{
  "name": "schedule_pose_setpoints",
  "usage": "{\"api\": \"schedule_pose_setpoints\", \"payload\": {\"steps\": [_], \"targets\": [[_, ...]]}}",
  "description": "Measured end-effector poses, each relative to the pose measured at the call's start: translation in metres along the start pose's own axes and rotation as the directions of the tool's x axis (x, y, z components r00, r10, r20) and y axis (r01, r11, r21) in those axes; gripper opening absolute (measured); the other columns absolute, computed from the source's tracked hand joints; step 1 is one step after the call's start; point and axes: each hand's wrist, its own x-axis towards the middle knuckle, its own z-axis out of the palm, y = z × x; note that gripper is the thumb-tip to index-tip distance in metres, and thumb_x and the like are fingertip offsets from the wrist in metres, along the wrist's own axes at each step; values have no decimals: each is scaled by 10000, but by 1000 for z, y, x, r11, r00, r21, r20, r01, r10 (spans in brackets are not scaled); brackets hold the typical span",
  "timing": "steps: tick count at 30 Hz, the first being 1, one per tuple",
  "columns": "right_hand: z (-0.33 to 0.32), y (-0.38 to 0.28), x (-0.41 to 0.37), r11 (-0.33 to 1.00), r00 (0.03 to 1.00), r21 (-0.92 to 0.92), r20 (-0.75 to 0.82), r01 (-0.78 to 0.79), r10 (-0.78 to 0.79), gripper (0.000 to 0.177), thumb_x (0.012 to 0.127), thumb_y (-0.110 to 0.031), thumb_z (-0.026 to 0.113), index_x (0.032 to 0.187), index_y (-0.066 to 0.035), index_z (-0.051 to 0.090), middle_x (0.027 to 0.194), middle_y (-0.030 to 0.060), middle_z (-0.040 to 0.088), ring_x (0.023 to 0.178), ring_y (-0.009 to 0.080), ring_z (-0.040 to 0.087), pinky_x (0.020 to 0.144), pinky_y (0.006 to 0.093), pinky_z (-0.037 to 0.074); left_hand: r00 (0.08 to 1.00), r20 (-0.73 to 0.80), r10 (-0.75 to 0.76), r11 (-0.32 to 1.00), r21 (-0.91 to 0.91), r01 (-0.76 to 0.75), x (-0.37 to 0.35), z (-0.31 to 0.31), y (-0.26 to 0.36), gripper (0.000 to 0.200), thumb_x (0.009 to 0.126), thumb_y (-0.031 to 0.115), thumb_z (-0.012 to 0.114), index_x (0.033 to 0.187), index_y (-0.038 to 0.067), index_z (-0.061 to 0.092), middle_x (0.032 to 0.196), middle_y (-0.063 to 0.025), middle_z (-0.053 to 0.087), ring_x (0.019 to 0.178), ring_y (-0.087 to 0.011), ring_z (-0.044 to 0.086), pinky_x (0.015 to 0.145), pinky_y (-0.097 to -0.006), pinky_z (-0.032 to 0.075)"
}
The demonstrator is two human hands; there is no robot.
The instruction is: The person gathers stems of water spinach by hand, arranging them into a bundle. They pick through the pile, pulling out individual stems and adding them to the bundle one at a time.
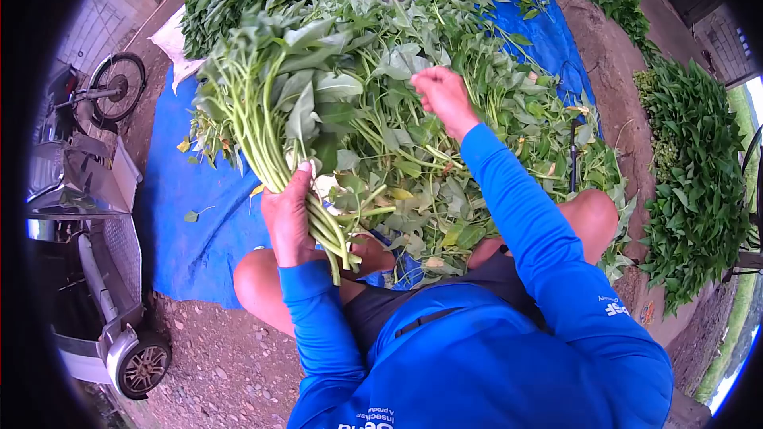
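Green leafy bunch (pixel 253 123), clasped in left hand (pixel 288 218), toward tarp (pixel 195 226)'s left edge; right hand (pixel 447 99) curled, contents unclear; likely gathering; next calls for steady grip.

leafy bunch (pixel 253 123) | long pale-green stems, gathered | slanted, leaves above stem ends | in left hand (pixel 288 218)

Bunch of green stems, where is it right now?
In the head view, the bunch of green stems is left of centre, gripped in the left hand, with blue tarp to its left and loose greens to its right.
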Motion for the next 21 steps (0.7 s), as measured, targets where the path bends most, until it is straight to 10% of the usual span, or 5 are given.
{"api": "schedule_pose_setpoints", "payload": {"steps": [7,10,13,18,21], "targets": [[31,133,-57,488,976,-852,116,192,-183,279,913,-256,714,1084,-42,768,1060,195,786,979,369,744,922,443,577,980,-176,87,996,-18,-92,5,-18,9,184,972,164,794,1000,40,661,752,9,607,596,-86,520,526,-263,416],[28,138,-61,436,956,-855,211,281,-203,327,940,-283,717,1144,-30,749,1114,215,765,1015,412,731,942,464,571,987,-153,44,997,-54,-52,5,-18,0,197,975,153,791,1053,21,667,781,1,631,607,-87,538,538,-260,437],[12,126,-59,873,966,-455,252,176,-63,324,974,-298,700,1157,-38,762,1114,196,747,973,415,727,905,470,575,988,-152,39,992,-114,-57,0,-7,1,181,970,182,792,965,54,663,745,24,589,598,-77,525,538,-257,419],[-15,30,-88,996,989,37,131,-81,75,450,1043,-68,613,1490,-116,622,989,40,685,759,70,569,696,234,511,997,-75,2,995,-100,-10,0,7,-11,216,962,194,804,1019,38,664,777,8,621,636,-91,562,579,-255,450],[-37,20,-79,995,973,51,219,-83,70,432,1067,-99,609,1496,-52,596,1009,50,695,769,87,592,713,250,525,999,-27,-22,997,-79,20,3,12,-21,256,947,214,824,1027,30,665,825,-11,647,657,-107,586,590,-268,470]]}}
